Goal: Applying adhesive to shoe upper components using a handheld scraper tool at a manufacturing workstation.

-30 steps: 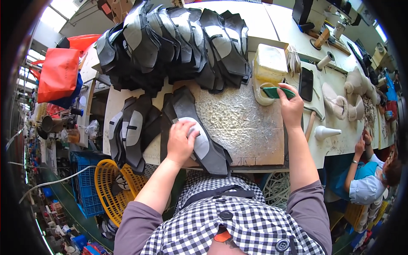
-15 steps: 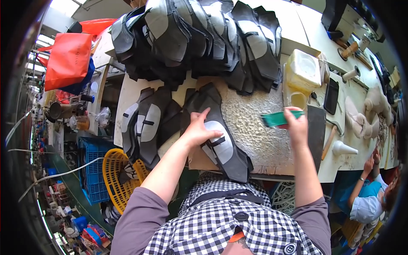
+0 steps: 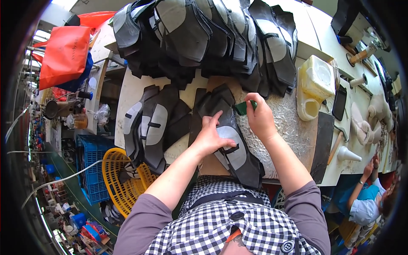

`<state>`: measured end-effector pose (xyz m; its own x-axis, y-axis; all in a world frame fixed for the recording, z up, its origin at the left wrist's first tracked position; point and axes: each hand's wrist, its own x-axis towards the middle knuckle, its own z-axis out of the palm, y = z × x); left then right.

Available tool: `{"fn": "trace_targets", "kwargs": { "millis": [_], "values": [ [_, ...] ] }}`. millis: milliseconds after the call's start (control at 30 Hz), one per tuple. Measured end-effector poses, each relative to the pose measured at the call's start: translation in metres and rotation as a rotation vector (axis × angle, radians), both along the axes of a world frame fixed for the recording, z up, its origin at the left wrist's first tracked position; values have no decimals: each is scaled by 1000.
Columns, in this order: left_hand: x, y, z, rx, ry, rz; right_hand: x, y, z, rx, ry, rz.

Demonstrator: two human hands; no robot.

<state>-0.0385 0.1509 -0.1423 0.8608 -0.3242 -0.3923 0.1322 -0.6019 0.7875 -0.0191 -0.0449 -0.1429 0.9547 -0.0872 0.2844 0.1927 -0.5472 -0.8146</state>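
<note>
My left hand (image 3: pixel 212 139) lies with fingers spread on a dark grey cut piece (image 3: pixel 246 168) with a light grey patch and a small black tab. It presses the piece against the board. In my right hand (image 3: pixel 260 119) is a flat green spreader (image 3: pixel 241 109), gripped between thumb and fingers. Its end meets the upper right edge of the dark piece; whether it touches is hard to see. Beneath both hands is a work board (image 3: pixel 284 140) crusted with whitish, glue-like residue.
Similar pieces hang in a thick pile (image 3: pixel 182 29) at the back, and a smaller stack (image 3: pixel 153 127) lies left. A yellowish tub (image 3: pixel 316 78), phone (image 3: pixel 339 102), hammer (image 3: pixel 335 146) and white cone nozzle (image 3: pixel 349 154) are right. A yellow basket (image 3: pixel 121 187) stands lower left; another person (image 3: pixel 367 199) sits right.
My right hand has swung left with the green spreader, from above the crusted board to the dark piece's upper edge. My left hand stays spread on the piece. The whole view has shifted slightly.
</note>
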Motion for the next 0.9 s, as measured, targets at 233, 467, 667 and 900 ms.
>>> {"fn": "trace_targets", "kwargs": {
  "millis": [233, 467, 667, 900],
  "values": [
    [6, 16, 1, -152, 118, -58, -10, -38, 7, 495, 527, 326],
    [4, 8, 2, -137, 132, -16, -46, -24, -13, 297, -46, 247],
    [0, 8, -3, -121, 49, 4, -128, -69, 6, 256, 6, 238],
    [-34, -9, 7, -106, -142, 224, -74, -192, 23, 49, -138, -446]
  ]
}}
